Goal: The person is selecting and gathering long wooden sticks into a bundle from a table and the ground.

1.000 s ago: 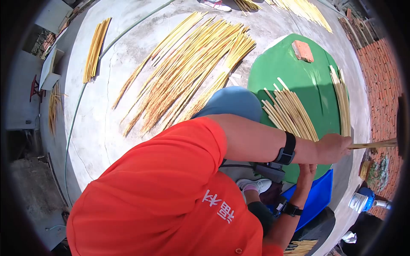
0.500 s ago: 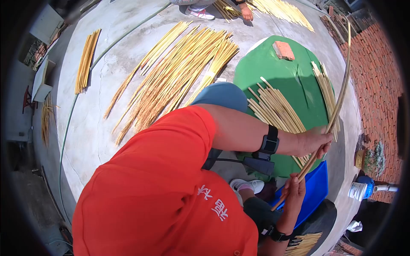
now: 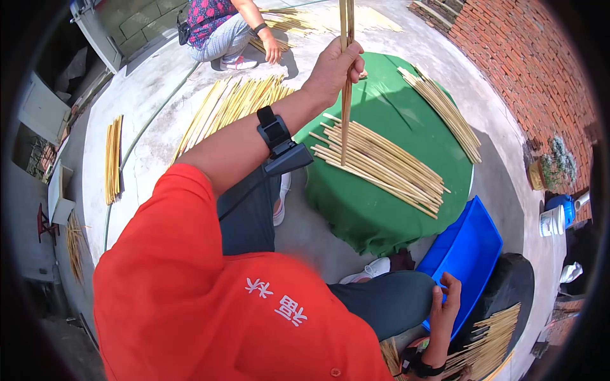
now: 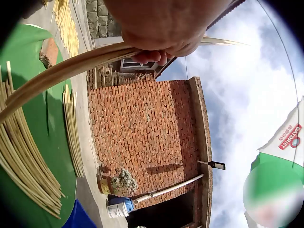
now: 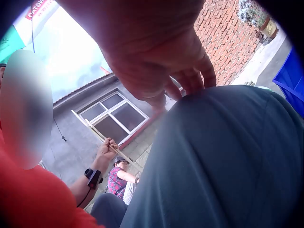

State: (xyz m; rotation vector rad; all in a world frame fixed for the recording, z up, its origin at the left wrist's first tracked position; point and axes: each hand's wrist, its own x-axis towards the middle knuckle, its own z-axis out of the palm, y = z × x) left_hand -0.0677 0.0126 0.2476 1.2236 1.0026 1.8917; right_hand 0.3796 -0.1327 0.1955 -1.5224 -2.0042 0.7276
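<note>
Raised over the round green-covered table, my left hand grips long pale stalks, held close to upright. In the left wrist view the fist wraps round the stalks, whose lower part slants down toward the table. Below them a pile of cut stalks lies on the green cloth. My right hand holds nothing and is by my right knee, fingers loosely bent. The right wrist view puts its fingers right at the trouser knee.
A second stalk bundle lies on the table's far right. Beside the knee stands a blue plastic bin, with more stalks behind it. Stalks are spread on the concrete, where another person squats. A brick wall rises at right.
My left hand has swung up and left over the table with the stalks, turning them upright. My right hand has let go and dropped to the knee. The head view has tilted up.
</note>
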